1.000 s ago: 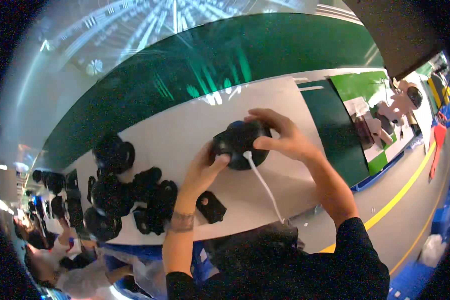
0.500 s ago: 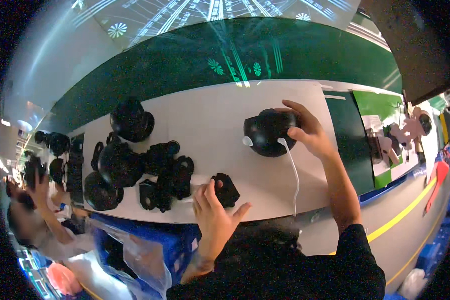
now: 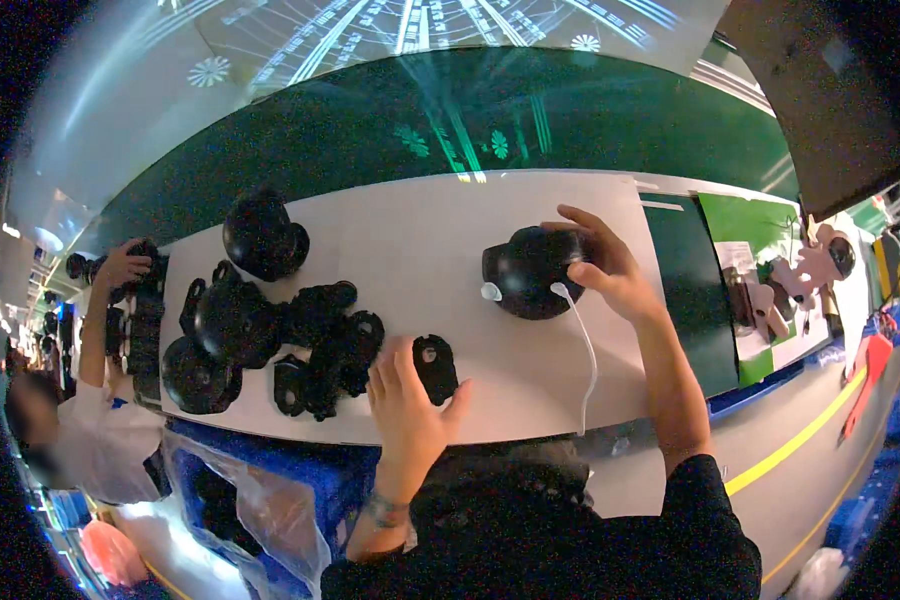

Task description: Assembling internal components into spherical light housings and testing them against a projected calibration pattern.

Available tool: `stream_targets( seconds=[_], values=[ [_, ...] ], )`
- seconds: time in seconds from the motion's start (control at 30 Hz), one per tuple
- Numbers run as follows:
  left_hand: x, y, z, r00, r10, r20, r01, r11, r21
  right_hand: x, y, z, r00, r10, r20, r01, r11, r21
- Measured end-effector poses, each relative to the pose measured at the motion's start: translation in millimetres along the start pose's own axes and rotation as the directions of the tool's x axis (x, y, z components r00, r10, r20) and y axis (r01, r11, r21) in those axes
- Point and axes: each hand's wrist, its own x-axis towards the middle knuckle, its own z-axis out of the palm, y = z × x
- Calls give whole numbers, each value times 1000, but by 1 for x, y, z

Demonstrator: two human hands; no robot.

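On the white work surface (image 3: 440,240) sits a glossy black rounded housing (image 3: 531,280) with a white cable (image 3: 591,350) hanging from its front and a small white round piece (image 3: 491,291) at its left side. My right hand (image 3: 610,268) grips the housing from the right, thumb in front and fingers behind. My left hand (image 3: 410,408) is open, fingers stretched and thumb apart, beside a flat black plate (image 3: 436,380) with a round hole near its far end. The plate lies between index finger and thumb; whether the fingers touch it I cannot tell.
To the left are more black rounded housings (image 3: 238,322) and a heap of black brackets (image 3: 318,318). A co-worker's hand (image 3: 125,266) is among black parts at far left. White camera-like parts (image 3: 795,275) lie on a green mat at right. A clear plastic bag (image 3: 280,505) hangs below the table.
My left fingers have come off the black plate, which now lies flatter and turned. The right hand keeps its grip on the housing. At far left, the co-worker's hand has moved toward the black parts.
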Motion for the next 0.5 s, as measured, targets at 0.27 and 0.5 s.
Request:
stream_targets(
  seconds=[0.27, 0.5],
  values=[
    [79, 17, 18, 975, -49, 215, 182, 729, -660, -2, 0, 1, 995, -57, 81, 59, 998, -24],
    [95, 1, 27, 853, -65, 517, 463, 552, -694, -4, 0, 14, 996, -77, 49, 86, 973, -213]
  ],
)
